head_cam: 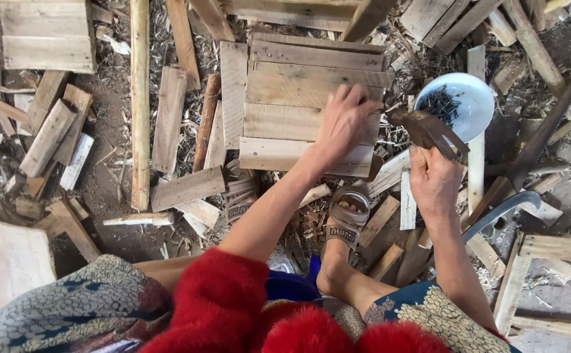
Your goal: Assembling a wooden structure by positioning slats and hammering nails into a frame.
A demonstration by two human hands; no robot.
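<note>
The slatted panel (308, 104) lies on the ground at centre. The left hand (345, 121) rests on its 3 o'clock edge. The bowl (475, 108) sits at 3 o'clock of the panel, nails (441, 104) inside. The right hand (434, 180), at 5 o'clock, holds the hammer (428, 129).

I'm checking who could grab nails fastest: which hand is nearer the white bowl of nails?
The right hand, gripping a hammer, sits just below the white bowl. The left hand rests farther off on the plank panel.
</note>
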